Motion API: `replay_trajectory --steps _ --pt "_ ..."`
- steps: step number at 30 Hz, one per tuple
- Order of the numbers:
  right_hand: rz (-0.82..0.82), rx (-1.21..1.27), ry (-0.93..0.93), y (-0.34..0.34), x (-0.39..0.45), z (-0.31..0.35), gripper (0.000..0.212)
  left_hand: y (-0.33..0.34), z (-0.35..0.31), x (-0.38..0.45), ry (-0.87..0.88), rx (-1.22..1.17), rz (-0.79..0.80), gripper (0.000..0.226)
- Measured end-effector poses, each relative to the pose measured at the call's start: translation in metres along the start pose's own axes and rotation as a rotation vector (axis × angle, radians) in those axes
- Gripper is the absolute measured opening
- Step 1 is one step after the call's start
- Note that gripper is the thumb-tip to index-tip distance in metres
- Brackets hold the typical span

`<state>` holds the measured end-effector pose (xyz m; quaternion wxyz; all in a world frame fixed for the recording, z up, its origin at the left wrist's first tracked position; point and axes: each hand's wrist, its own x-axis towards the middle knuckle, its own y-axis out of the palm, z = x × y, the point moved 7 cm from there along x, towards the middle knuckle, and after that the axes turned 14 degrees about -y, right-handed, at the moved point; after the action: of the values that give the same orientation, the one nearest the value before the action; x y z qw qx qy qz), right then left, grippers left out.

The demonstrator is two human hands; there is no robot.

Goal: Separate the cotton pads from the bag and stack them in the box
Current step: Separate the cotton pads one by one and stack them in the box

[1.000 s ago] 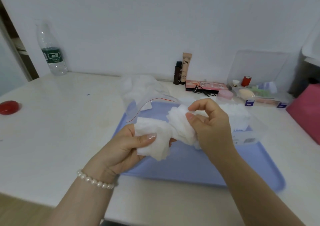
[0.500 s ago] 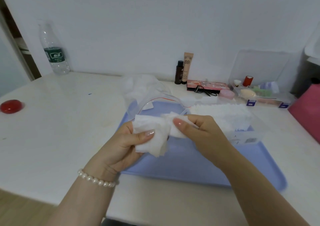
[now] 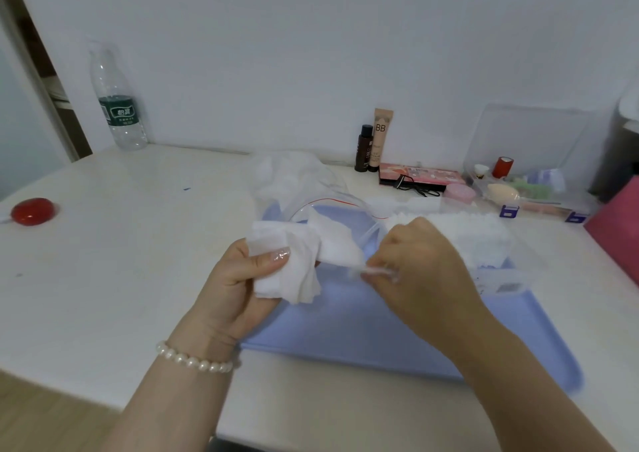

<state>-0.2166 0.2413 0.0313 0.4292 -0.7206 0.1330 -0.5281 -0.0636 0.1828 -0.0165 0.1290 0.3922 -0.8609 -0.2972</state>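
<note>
Peeling one thin white cotton pad [image 3: 375,271], pinched by the right hand [image 3: 418,271], called for a slow, flat pull while the clump of white pads [image 3: 294,265] was gripped by the left hand [image 3: 238,278] above the blue plastic tray [image 3: 345,330].

Both hands [image 3: 242,278] [image 3: 415,271] curled, pinching.

Bare forearms, no sleeves; pearl bracelet [image 3: 197,360] on left wrist; glossy nails.
</note>
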Motion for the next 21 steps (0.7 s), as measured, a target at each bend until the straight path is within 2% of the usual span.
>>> replay_trajectory --steps 2,3,5,9,12,13,17,21 --pt "0.174 0.041 -0.083 0.016 -0.003 0.013 0.009 0.001 0.001 0.001 -0.005 0.006 0.008 0.056" --pt "0.25 0.112 -0.067 0.021 -0.005 0.015 0.015 0.001 0.002 0.001 -0.007 0.011 0.007 0.057" --pt "0.288 0.376 0.087 0.02 -0.006 0.014 0.027 0.0 0.003 0.001 -0.012 0.033 -0.006 0.059" --pt "-0.047 0.854 0.434 0.005 -0.001 -0.002 0.027 0.001 0.007 0.001 -0.029 0.104 -0.018 0.056" --pt "-0.208 1.166 0.691 0.014 -0.008 -0.011 0.028 0.002 0.01 0.003 -0.053 0.146 -0.02 0.054" --pt "-0.23 1.182 0.721 0.014 -0.01 -0.012 0.032 0.002 0.012 0.003 -0.064 0.155 -0.026 0.054" --pt "-0.286 1.029 0.655 0.007 -0.009 -0.009 0.019 0.006 0.018 0.005 -0.101 0.156 -0.04 0.058" --pt "-0.561 0.865 0.691 -0.007 -0.016 -0.023 0.028 0.007 0.022 0.009 -0.122 0.048 -0.153 0.037"
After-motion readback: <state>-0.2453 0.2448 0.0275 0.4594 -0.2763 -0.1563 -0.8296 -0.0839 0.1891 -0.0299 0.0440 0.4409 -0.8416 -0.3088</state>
